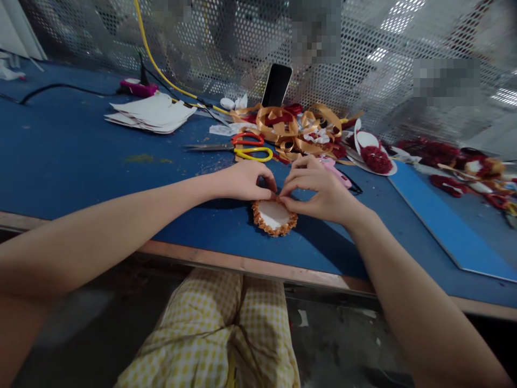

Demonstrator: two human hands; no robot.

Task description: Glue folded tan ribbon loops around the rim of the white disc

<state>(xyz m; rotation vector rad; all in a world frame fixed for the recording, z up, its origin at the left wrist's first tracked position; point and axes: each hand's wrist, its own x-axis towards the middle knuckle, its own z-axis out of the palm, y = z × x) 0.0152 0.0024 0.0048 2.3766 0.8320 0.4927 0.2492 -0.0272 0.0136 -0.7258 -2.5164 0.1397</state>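
A round white disc [275, 214] edged with gathered orange-gold ribbon lies near the table's front edge. My left hand [251, 180] curls in from the left, its thumb and fingers pinched on the ribbon at the disc's far rim. From the right, my right hand [311, 188] has its thumb and fingertips closed on the same rim, close beside the left fingertips. What lies exactly between the fingertips is too small to make out. Scissors with red and yellow handles [253, 154] rest just beyond my left hand. A pink tool [336, 173], partly hidden, is behind my right hand.
Loose gold ribbon [278, 124] heaps up below a propped phone [277, 85]. White sheets [153, 113] are stacked at left, near a magenta power strip [139, 88]. Dark red rosettes [375, 158] and a blue board [440, 221] occupy the right. Perforated metal [242, 48] closes off the back.
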